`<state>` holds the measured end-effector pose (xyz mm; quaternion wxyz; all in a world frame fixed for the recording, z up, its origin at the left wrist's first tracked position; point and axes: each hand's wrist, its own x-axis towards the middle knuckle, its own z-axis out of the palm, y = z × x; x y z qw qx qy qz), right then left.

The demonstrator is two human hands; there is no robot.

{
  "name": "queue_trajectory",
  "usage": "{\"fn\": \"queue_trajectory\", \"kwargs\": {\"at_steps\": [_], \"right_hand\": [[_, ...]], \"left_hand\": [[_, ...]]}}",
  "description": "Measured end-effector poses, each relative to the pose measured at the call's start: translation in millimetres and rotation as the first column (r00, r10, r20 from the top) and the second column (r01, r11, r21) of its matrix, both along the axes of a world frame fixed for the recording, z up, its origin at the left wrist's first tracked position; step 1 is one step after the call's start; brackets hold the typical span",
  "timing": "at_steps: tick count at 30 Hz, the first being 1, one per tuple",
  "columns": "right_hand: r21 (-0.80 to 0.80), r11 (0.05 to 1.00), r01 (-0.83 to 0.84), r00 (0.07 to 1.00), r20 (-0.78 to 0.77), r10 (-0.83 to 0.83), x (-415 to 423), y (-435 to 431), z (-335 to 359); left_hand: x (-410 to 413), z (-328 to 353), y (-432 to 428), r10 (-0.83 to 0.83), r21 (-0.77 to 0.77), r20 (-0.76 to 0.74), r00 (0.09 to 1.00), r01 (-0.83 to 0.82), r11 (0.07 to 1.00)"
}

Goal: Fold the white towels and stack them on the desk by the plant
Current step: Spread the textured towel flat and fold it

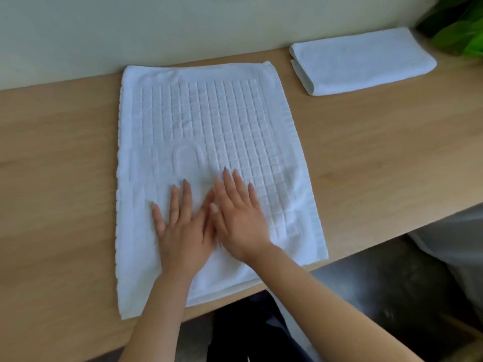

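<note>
"Head view: how are the hands set?"

"Both flat, nothing pinched. The left hand (183, 226) and the right hand (236, 218) lie palm down, side by side. Their fingers are straight and a little spread, and the right thumb touches the left forefinger. They press on the near half of the spread towel (209, 113)."

"Why press rather than grasp?"

"I read it as smoothing. A flat cloth folds with straighter edges, and open palms push wrinkles out where a pinch would raise new ones (the fingertips are blurred, so they may be sliding, but I cannot tell which way)."

"And the towel itself?"

"It lies in the middle of the desk (65, 152). Its far edge is at the back edge by the wall (156, 27), and its near edge runs close along the front edge. Laid square like that, one half can be brought straight over the other. Whether it is already doubled I cannot tell."

"The stack?"

"One folded towel (363, 61) sits near the far right corner, just beside the plant (462, 30) and well apart from the spread one. I take it as the base of the stack, so this towel probably goes on top of it once folded."
</note>
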<state>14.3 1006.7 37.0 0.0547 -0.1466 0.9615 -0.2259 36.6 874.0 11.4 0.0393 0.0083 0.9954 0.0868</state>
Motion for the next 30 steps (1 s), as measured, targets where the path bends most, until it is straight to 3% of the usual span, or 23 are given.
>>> {"fn": "queue_trajectory", "kwargs": {"at_steps": [3, 6, 14, 19, 22, 25, 30], "right_hand": [[0.18, 0.98, 0.085, 0.996, -0.04, -0.079, 14.9, 20.6, -18.0], [0.248, 0.946, 0.209, 0.978, -0.07, -0.198, 17.5, 45.7, -17.2], [0.176, 0.868, 0.465, 0.883, -0.032, -0.467, 25.8, 94.3, -20.1], [0.216, 0.89, 0.401, 0.909, 0.023, -0.416, 12.1, 100.3, -17.1], [0.193, 0.916, 0.351, 0.93, 0.044, -0.366, -6.2, 106.7, -12.9], [0.13, 0.894, 0.429, 0.895, 0.07, -0.44, -1.9, 119.0, -10.4], [0.134, 0.744, 0.654, 0.754, -0.033, -0.656, 46.7, 136.2, -22.0]], "left_hand": [[0.9, -0.6, -3.7, 0.043, -0.006, -0.031, 0.999, -0.043, 0.999], [0.4, -1.2, -2.7, 0.05, -0.006, -0.04, 0.998, -0.05, 0.999], [-0.4, -2.8, -1.9, 0.03, -0.041, -0.043, 0.999, -0.031, 0.999], [-0.8, 6.7, 23.9, 0.101, 0.041, -0.003, 0.995, -0.101, 0.994], [3.0, 10.1, 66.2, -0.146, 0.128, -0.09, 0.985, 0.157, 0.979], [10.3, 3.7, 105.9, -0.382, 0.114, -0.115, 0.917, 0.394, 0.912], [13.0, -5.4, 121.0, -0.426, 0.048, -0.109, 0.898, 0.433, 0.9]]}}
